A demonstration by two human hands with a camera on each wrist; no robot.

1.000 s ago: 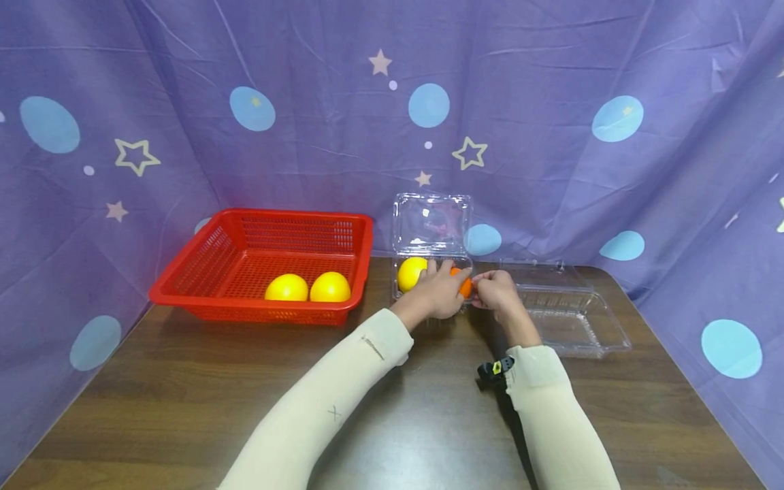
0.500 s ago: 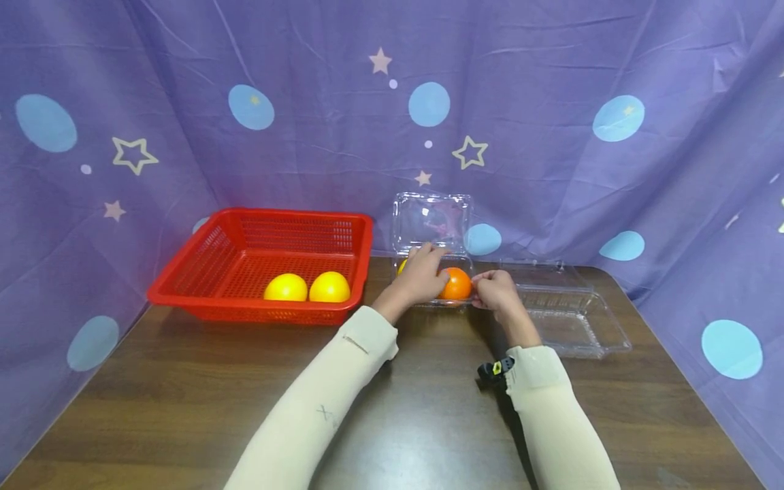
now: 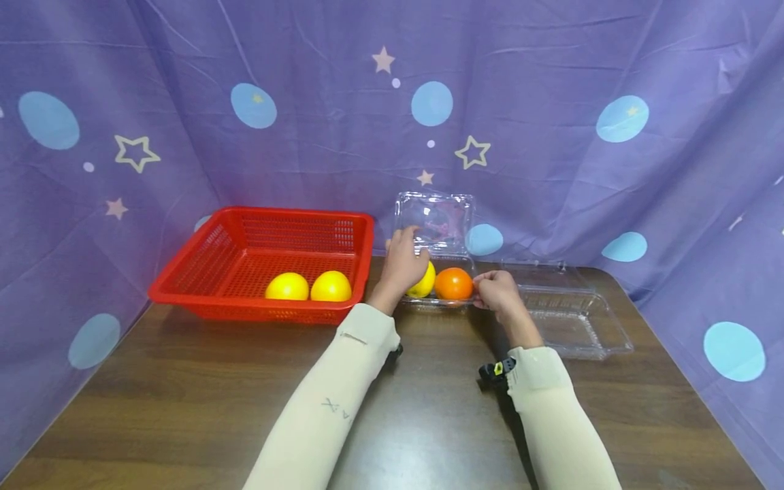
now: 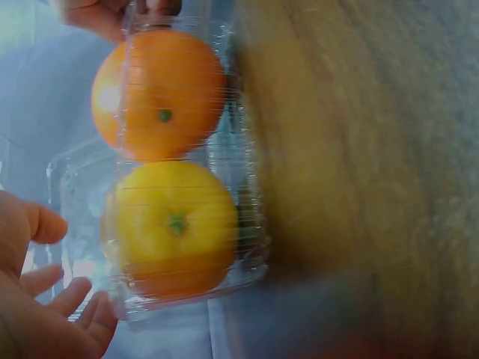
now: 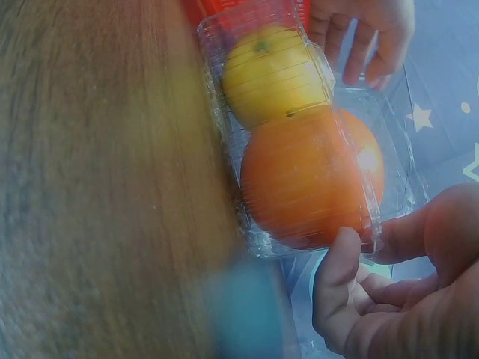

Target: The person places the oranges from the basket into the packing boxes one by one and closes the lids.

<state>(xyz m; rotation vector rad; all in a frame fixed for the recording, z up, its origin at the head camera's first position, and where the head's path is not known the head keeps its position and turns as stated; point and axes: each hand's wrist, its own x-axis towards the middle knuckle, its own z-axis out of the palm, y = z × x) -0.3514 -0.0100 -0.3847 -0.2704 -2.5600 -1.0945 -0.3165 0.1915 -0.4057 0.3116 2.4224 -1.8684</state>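
Head view shows a clear clamshell box point(image 3: 436, 299) on the wooden surface point(image 3: 184, 395), just beside a red basket point(image 3: 202, 265) with two yellow fruits. Inside sit a yellow orange point(image 3: 424, 280) and an orange one point(image 3: 454, 283), touching. The right hand point(image 3: 495, 291) pinches the box's right edge; the left hand point(image 3: 401, 262), fingers relaxed and gripping nothing, reaches toward the upright lid point(image 3: 433, 221). A hasty pull on the lid (thin, springy plastic) could tip the box and roll the fruit out.
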